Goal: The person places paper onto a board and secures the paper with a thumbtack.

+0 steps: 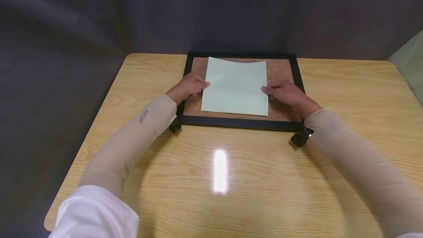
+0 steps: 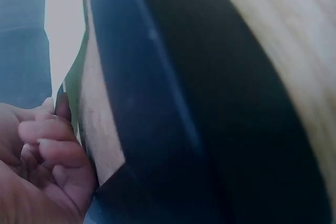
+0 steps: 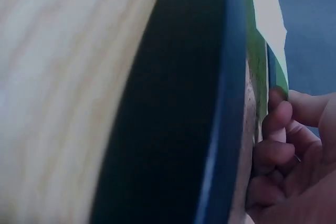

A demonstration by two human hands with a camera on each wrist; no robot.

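A pale green sheet of paper (image 1: 235, 87) lies on a cork board with a black frame (image 1: 241, 123) at the back of a wooden table (image 1: 231, 179). My left hand (image 1: 191, 85) grips the sheet's left edge with curled fingers. My right hand (image 1: 282, 91) grips the right edge the same way. The left wrist view shows the left hand (image 2: 47, 150) with its fingertips at the edge of the paper (image 2: 63, 30), beside the black frame (image 2: 157, 103). The right wrist view shows the right hand (image 3: 286, 150) at the edge of the paper (image 3: 268, 19), which stands slightly off the cork beside the frame (image 3: 184, 103).
Dark cloth walls enclose the table at the back and left. A pale green panel (image 1: 409, 61) stands past the table's far right corner. Bare wood spreads between the board and the near edge, with a bright light reflection (image 1: 220, 170) on it.
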